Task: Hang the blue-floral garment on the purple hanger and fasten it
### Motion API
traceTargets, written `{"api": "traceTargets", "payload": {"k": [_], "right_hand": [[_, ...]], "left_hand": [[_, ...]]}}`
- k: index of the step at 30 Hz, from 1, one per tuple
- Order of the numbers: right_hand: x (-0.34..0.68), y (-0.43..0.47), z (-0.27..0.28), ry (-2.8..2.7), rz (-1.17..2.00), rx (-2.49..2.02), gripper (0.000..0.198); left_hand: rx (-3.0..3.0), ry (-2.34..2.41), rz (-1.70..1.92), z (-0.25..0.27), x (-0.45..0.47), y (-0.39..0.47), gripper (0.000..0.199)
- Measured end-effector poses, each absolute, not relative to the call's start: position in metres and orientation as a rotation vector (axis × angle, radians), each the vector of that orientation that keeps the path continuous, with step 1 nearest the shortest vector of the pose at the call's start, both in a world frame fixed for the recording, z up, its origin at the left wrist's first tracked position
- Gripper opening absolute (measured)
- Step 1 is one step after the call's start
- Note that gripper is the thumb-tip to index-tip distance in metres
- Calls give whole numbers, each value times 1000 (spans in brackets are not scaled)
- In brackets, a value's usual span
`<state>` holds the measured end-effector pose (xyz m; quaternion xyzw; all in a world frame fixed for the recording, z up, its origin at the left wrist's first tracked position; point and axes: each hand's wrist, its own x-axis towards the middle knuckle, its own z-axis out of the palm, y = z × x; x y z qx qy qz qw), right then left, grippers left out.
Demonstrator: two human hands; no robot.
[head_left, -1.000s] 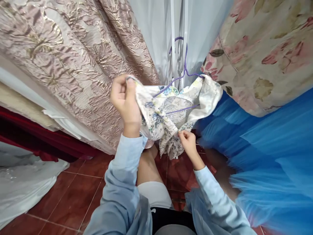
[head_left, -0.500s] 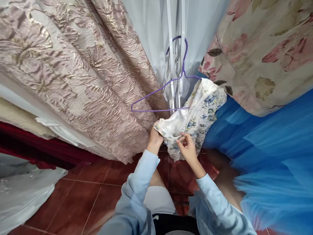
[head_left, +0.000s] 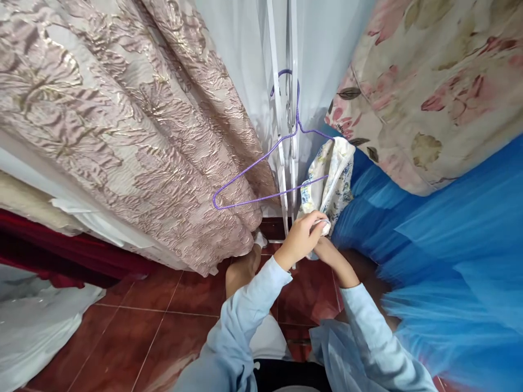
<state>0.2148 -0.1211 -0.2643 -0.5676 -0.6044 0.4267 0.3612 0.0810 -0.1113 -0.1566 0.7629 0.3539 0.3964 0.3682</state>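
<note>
1. The left hand (head_left: pixel 300 237) is just below and right of the frame's centre, thumb and fingers pinched on a gathered bit of the floral garment (head_left: pixel 341 179).
2. The right hand (head_left: pixel 324 250) is directly beneath it, at the garment's lower part. Its fingers are hidden behind the left hand and the cloth, so I cannot tell whether they grip.
3. The garment, white with blue and yellowish print, is right of centre. Its upper end hangs over the right shoulder of the purple hanger (head_left: pixel 298 121), and its lower part is bunched at the hands.
4. The hanger is tilted, its left shoulder bare and pointing to the frame's left. Its lower bar crosses in front of two white uprights (head_left: pixel 294 32) and runs to the garment. The hook is beside these uprights at the upper centre.
5. Pink-and-gold textured fabric (head_left: pixel 163 136) fills the upper left; dark red fabric (head_left: pixel 49 245) lies at the left edge.
6. A flower-printed cloth (head_left: pixel 425 98) is at the upper right, above blue tulle (head_left: pixel 457 261).
7. Light blue sleeves (head_left: pixel 245 321) cover both forearms, over a red tiled floor (head_left: pixel 134 337).
</note>
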Motion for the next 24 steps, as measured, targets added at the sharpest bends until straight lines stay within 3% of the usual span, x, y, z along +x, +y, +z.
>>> {"api": "traceTargets", "payload": {"k": [7,13,20,24], "right_hand": [[207,-151,-297,-1661,1440,-1587,20],[200,-165,-296,-1691,1550,-1550,20],[217,-174,-255,-1619,1187,-1250,14],[227,-176,-217,-1376,1406,-1002,12]], "left_hand": [[2004,1023,590,-226,85,-105,17],[2033,1025,368,-243,83,-114,14],[1759,1126,770,-218,48,-117,24],[1490,824,795,-196,26,-125,33]]}}
